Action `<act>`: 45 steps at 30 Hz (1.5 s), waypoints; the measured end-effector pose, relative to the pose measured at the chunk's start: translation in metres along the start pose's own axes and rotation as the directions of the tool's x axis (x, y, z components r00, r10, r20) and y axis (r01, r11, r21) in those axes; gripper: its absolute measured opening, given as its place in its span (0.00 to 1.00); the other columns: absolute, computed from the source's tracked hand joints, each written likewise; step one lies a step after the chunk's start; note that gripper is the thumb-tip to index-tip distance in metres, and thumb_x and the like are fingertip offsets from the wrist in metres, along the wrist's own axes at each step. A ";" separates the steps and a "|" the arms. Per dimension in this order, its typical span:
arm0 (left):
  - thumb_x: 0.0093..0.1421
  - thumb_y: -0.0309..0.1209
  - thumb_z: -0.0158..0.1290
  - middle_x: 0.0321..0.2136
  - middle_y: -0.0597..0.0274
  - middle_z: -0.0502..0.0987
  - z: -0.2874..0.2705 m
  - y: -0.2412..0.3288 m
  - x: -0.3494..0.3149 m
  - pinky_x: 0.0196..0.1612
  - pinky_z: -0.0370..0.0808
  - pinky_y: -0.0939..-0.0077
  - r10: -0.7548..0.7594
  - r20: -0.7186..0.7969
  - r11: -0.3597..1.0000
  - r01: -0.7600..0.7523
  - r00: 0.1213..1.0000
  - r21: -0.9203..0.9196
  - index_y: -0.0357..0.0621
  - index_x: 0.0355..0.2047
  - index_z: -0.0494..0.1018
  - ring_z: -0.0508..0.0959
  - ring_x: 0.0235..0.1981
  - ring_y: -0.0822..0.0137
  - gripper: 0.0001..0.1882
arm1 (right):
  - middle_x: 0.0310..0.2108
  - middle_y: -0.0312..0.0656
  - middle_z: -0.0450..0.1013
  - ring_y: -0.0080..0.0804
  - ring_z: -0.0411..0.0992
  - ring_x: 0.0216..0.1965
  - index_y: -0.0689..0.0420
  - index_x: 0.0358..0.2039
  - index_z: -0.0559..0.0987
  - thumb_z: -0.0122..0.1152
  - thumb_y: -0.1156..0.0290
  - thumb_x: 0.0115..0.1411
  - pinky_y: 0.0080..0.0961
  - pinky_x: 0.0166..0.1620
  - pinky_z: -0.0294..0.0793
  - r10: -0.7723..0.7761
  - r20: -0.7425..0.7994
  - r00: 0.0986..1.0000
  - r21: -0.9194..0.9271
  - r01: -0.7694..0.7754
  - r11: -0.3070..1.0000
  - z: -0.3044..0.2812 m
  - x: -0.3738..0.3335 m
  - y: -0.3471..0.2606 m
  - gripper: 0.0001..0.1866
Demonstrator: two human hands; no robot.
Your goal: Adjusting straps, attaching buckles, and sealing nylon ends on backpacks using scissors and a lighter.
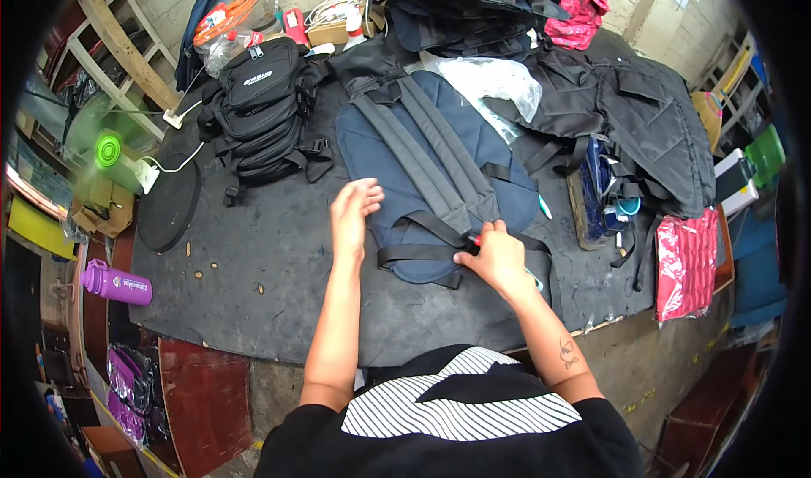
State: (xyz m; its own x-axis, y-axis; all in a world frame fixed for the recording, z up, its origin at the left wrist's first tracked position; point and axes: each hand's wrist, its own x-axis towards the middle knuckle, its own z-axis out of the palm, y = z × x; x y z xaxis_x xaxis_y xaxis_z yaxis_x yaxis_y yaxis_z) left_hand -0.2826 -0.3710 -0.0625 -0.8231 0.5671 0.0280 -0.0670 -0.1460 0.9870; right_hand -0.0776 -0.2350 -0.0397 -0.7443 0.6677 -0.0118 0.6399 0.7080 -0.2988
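Observation:
A navy blue backpack [389,152] lies back side up on the dark work table [270,258], its grey shoulder straps [439,152] running toward me. My right hand [494,254] is closed on a small red-tipped tool at a black strap [422,250] near the bag's lower edge. Over the bag's left edge, my left hand [353,212] hovers with its fingers apart, empty.
A stack of black pouches [262,110] sits at the back left, piles of dark bags [625,110] at the back right. Clear plastic wrap [494,81] lies behind the backpack. Red packets [686,262] rest at the right edge. A purple bottle [117,282] lies left of the table.

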 end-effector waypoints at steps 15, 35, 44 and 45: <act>0.63 0.41 0.43 0.35 0.54 0.78 0.075 0.160 0.052 0.49 0.69 0.68 0.006 0.637 0.940 0.213 0.770 -0.267 0.39 0.41 0.72 0.78 0.40 0.62 0.18 | 0.26 0.26 0.63 0.12 0.58 0.27 0.59 0.36 0.70 0.64 0.76 0.47 0.12 0.32 0.61 -0.137 -0.404 0.905 0.774 0.417 0.476 -0.088 0.079 -0.035 0.16; 0.39 0.35 0.65 0.37 0.58 0.75 -0.024 0.029 0.019 0.60 0.47 0.45 0.394 0.338 0.227 -0.447 0.855 0.866 0.41 0.31 0.77 0.70 0.47 0.58 0.18 | 0.23 0.32 0.71 0.13 0.65 0.20 0.58 0.34 0.75 0.65 0.70 0.50 0.10 0.23 0.61 -0.304 -0.026 0.952 0.978 0.086 0.188 -0.125 0.025 -0.046 0.12; 0.43 0.14 0.44 0.45 0.56 0.71 -0.048 0.016 -0.002 0.58 0.61 0.63 0.467 0.144 0.456 -0.377 0.872 0.806 0.44 0.45 0.72 0.66 0.53 0.53 0.26 | 0.33 0.52 0.72 0.49 0.72 0.37 0.60 0.35 0.74 0.64 0.63 0.49 0.37 0.41 0.70 -0.261 0.060 0.963 0.462 0.205 0.863 -0.002 -0.030 -0.001 0.17; 0.46 0.13 0.44 0.43 0.55 0.72 -0.040 0.021 -0.009 0.53 0.66 0.68 0.479 0.091 0.572 -0.389 0.873 0.722 0.40 0.45 0.71 0.71 0.48 0.58 0.24 | 0.33 0.51 0.71 0.48 0.72 0.36 0.61 0.36 0.74 0.64 0.62 0.50 0.36 0.40 0.70 -0.181 -0.007 0.984 0.470 0.163 0.867 -0.003 -0.016 0.007 0.18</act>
State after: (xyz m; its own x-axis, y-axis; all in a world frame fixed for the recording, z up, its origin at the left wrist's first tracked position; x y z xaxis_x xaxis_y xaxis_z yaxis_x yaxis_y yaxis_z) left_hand -0.2996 -0.4115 -0.0480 -0.6993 0.4996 0.5112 0.6891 0.2809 0.6680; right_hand -0.0607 -0.2403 -0.0387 -0.8463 0.5304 0.0490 0.3440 0.6144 -0.7100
